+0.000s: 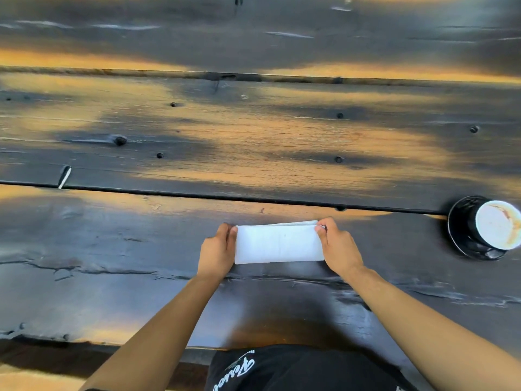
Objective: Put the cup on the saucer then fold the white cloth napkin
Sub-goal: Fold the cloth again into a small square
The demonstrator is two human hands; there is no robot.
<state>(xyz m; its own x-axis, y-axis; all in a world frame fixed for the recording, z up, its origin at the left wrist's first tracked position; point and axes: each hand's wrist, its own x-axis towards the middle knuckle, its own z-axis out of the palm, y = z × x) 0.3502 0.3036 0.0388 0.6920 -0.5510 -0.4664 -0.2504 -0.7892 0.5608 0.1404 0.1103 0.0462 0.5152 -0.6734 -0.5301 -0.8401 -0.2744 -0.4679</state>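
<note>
Head view: we see the white cloth napkin (279,244) folded into a long strip on the dark wooden desk (253,142), lying near the desk's 6 o'clock edge. Our left hand (217,249) pinches the strip's 9 o'clock end at its far corner, and our right hand (337,244) pinches the 3 o'clock end the same way. Well apart at 3 o'clock, the cup (496,228) stands on the black saucer (462,238). At 6 o'clock we see a black shirt (296,368) with white lettering.
</note>
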